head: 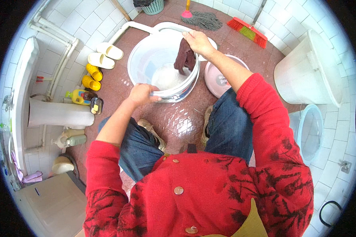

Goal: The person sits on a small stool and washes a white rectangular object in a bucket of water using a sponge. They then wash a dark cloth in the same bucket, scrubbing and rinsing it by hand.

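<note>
A large clear plastic tub (145,63) stands on the tiled floor before me, with whitish contents at its bottom. My left hand (144,94) grips its near left rim. In my right hand (198,43) is the upper end of a dark maroon cloth (184,57), which hangs down inside the tub by the right wall. Whether the cloth's lower end touches the bottom is hard to tell. Right of the tub lies a round pink basin (215,77), partly behind my forearm.
Left are white slippers (101,60), yellow clogs (91,83), bottles (80,97) and a sink pedestal (60,112). A mop (203,20) and red broom (247,32) stand beyond the tub. A white bucket (302,71) and blue-rimmed basin (311,133) are right.
</note>
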Motion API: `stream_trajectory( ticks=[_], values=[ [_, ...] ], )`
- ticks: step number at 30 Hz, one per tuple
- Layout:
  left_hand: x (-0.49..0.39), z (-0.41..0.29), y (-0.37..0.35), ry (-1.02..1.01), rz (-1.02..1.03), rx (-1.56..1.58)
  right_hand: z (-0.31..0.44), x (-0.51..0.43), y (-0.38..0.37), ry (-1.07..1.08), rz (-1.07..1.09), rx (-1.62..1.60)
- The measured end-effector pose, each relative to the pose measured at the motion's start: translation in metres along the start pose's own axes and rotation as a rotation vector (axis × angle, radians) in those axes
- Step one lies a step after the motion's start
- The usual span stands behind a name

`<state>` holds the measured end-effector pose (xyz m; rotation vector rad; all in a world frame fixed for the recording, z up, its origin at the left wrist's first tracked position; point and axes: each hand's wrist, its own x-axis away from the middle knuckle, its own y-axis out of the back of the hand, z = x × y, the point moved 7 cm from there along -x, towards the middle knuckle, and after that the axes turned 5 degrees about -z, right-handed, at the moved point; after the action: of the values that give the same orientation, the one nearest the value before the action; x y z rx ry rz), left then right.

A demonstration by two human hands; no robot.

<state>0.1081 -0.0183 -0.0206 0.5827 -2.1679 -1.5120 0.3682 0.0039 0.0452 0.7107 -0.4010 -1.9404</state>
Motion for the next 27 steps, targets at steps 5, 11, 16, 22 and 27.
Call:
stream_trajectory(
  ticks=[5,11,16,22,27],
  values=[
    [-0.010,-0.011,-0.017,-0.033,0.012,-0.190,-0.010,0.009,-0.021,-0.151,0.186,0.068],
    [-0.009,-0.038,-0.024,-0.109,-0.061,-0.214,-0.023,0.030,-0.028,-0.466,0.490,-0.307],
    [-0.011,-0.038,-0.037,0.172,0.053,0.077,0.015,0.033,-0.011,-0.298,0.491,-0.331],
    [-0.038,-0.012,-0.034,0.797,-0.016,1.846,0.078,0.042,-0.030,-0.233,0.455,-0.879],
    [-0.073,-0.004,-0.006,0.600,-0.220,2.068,0.100,0.050,-0.059,-0.129,0.364,-0.910]
  ],
)
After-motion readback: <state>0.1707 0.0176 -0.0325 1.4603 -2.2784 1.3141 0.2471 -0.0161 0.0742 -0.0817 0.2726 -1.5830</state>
